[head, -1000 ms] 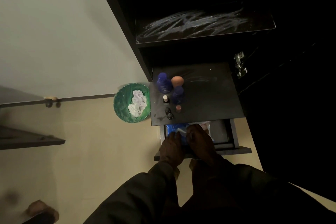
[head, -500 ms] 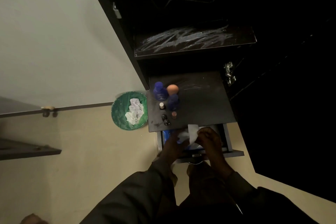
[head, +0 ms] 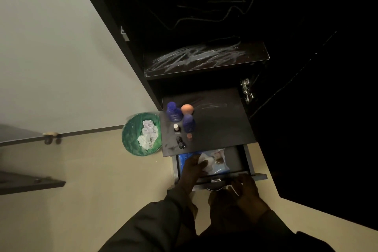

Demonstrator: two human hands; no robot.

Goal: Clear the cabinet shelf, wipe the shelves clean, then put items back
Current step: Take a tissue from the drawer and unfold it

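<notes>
So this looks like the wiping stage, specifically grabbing a fresh wipe. The left hand point(head: 193, 166) is down inside the open drawer point(head: 235, 161), resting on the blue wipes pack point(head: 214, 161), and its fingers look curled around a bit of white wipe point(head: 202, 162) at the pack's opening. It's dim, so I can't swear how firm that pinch is. The right hand point(head: 244, 187) sits at the drawer front point(head: 259, 176), fingers fairly straight and laid over the edge, holding nothing that I can see.

Just beyond the left fingers is the lower shelf point(head: 221, 127), with the two blue bottles point(head: 173, 111), an orange sponge thing point(head: 187, 109) and a few tiny bottles point(head: 180, 142) clustered near its left edge. Further up from both hands, the upper shelf point(head: 204, 59) is bare and shows pale streaks, maybe smeared dust or wipe marks. Off to the left of the left hand, a green bin point(head: 133, 139) holds crumpled white wipes.

Next move, I'd guess: pull the wipe free while the pack stays put, then push the drawer shut. The lower shelf's stuff would need shifting before wiping under it.
</notes>
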